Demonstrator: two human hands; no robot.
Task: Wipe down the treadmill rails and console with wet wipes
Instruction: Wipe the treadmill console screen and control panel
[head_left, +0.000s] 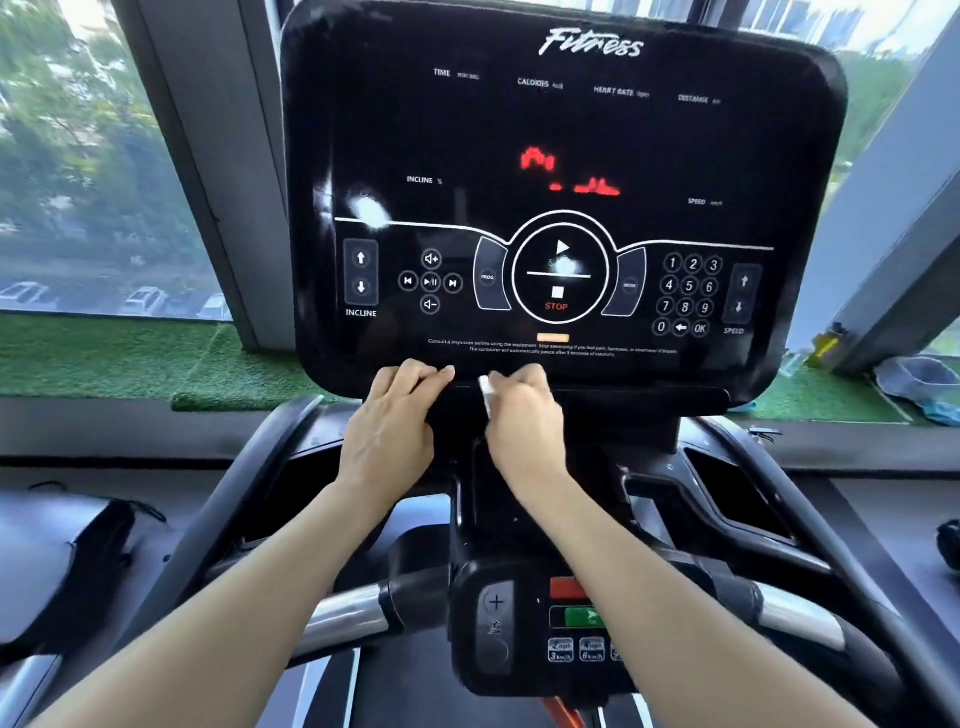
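Both hands are raised to the near, lower edge of the treadmill console (561, 156), close together with a narrow gap between them.

The right hand (524, 415) has its fingers curled around a small white wet wipe (485, 391). Only a strip of the wipe shows, sticking out on the left side of the fist, toward the other hand. The wipe lies against the black ledge just under the console's line of small white warning text, a little left of the console's middle.

The left hand (397, 415) sits just to the left of the wipe. Its fingers are bent over the same bottom edge, with the fingertips lying on the console's lower border; it holds nothing separate, and whether it grips the edge firmly or only rests there cannot be told.

The console is a broad glossy black panel, tilted toward the viewer. It shows red lit segments in its upper middle, a round start and stop control in the centre, incline arrows at the left and a number pad with speed arrows at the right.

Nearer than the hands, under the forearms, a smaller control pod (519, 623) carries a red button, a green button and speed keys. Silver and black handlebar rails (348, 613) run out from it to the left and right.

Beyond the console is a window with a strip of green artificial turf (104, 358) along the sill, and a pale blue cloth-like item (914, 379) lies at the far right.
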